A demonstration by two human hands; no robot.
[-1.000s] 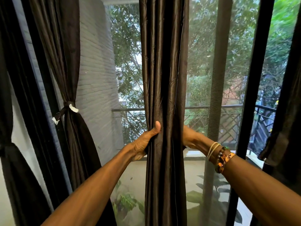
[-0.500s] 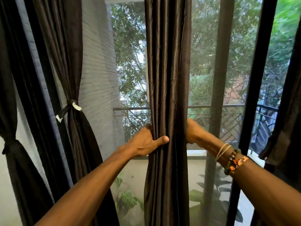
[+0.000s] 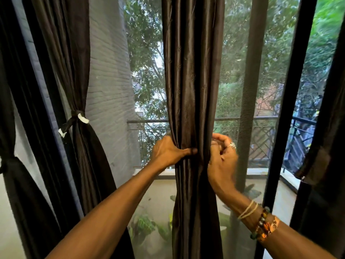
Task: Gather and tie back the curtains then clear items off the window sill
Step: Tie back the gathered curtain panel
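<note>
My left hand (image 3: 169, 153) pinches the gathered dark brown satin curtain (image 3: 192, 109) at centre, fingers closed around its folds. My right hand (image 3: 222, 156) curls against the right edge; whether it grips fabric, I cannot tell. Step: gathering. Next, I judge, a tie must wrap here, as on the tied curtain (image 3: 78, 118) far left.
</note>
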